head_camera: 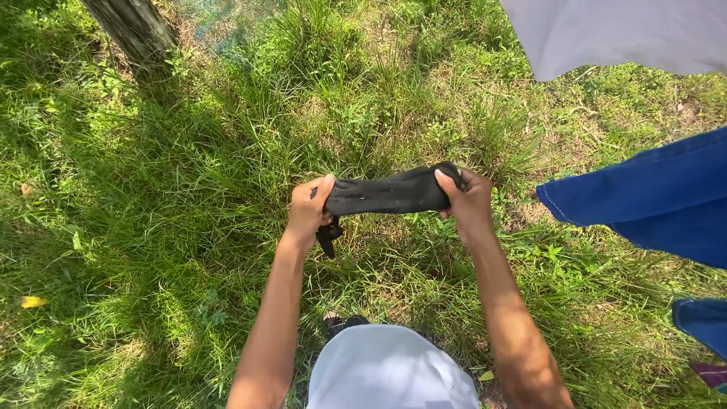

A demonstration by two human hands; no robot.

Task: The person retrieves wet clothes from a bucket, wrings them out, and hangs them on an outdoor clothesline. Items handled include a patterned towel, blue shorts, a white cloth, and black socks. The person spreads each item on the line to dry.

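I see my left hand (308, 208) and right hand (468, 201) both clenched on a rolled black cloth (388, 193), possibly a sock, stretched level between them above the grass (189, 189), near hanging blue jeans (651, 197).

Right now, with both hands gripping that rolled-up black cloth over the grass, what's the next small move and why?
Probably twist the two ends opposite ways. The left hand and right hand each clamp one end of the black cloth, which is bunched into a tight roll between them, held level above the grass, with a loose tail hanging below the left fist.
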